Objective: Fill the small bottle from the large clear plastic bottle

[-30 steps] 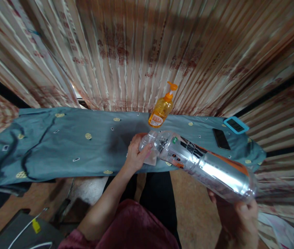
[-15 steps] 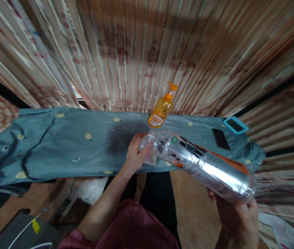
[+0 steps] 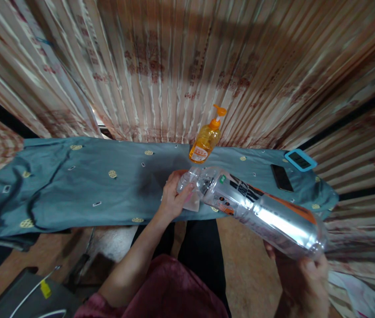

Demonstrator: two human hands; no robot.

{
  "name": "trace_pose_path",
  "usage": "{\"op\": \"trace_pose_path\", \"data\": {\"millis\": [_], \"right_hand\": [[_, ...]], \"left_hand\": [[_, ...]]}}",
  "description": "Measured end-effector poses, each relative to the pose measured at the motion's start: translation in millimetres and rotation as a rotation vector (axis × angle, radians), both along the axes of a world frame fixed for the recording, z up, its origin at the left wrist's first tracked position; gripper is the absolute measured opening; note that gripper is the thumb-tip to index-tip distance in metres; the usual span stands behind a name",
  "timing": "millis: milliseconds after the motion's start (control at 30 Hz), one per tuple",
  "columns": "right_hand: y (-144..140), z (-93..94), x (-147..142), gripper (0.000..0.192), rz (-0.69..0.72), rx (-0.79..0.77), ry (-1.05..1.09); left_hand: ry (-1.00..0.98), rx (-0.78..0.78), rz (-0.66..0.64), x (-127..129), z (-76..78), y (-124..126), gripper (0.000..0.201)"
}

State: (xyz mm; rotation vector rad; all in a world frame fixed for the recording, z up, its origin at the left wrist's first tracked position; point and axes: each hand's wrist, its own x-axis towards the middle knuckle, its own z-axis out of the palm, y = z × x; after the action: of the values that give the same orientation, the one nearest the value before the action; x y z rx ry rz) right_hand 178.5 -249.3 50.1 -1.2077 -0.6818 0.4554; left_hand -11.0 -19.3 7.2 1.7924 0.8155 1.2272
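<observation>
A large clear plastic bottle (image 3: 256,207) with a silver, black and orange label lies slantwise in the air, its narrow end toward the left. My right hand (image 3: 301,276) grips its base from below. At the other end, my left hand (image 3: 173,198) is closed around a small clear plastic container (image 3: 192,203), which shows a bit of pink near the thumb. The bottle's mouth meets this container, but clear plastic overlaps there and the exact contact is hard to make out. Just behind stands an orange pump bottle (image 3: 204,143) with amber liquid low inside.
A grey-blue cloth with pineapple prints (image 3: 84,181) covers the narrow table. A black phone (image 3: 282,177) and a light-blue framed digital clock (image 3: 300,160) lie at the right. Pleated curtains (image 3: 174,70) hang close behind. A white cable with a yellow tag (image 3: 45,289) rests at lower left.
</observation>
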Motion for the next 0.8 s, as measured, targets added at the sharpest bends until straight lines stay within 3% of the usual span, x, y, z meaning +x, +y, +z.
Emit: {"op": "trace_pose_path", "data": {"millis": [200, 333, 500, 800], "right_hand": [[-1, -9.7, 12, 0.065, 0.02, 0.036, 0.01], [3, -0.9, 2, 0.062, 0.015, 0.049, 0.007], [3, 11.6, -16, 0.075, -0.036, -0.035, 0.09], [5, 15.1, -14, 0.074, -0.012, -0.042, 0.031]], "left_hand": [[-0.008, 0.019, -0.004, 0, -0.8, 0, 0.036], [0.004, 0.013, -0.002, 0, -0.3, 1, 0.036], [0.001, 0.016, -0.002, 0, -1.0, 1, 0.035], [0.002, 0.0, -0.002, -1, -0.1, 0, 0.037]]}}
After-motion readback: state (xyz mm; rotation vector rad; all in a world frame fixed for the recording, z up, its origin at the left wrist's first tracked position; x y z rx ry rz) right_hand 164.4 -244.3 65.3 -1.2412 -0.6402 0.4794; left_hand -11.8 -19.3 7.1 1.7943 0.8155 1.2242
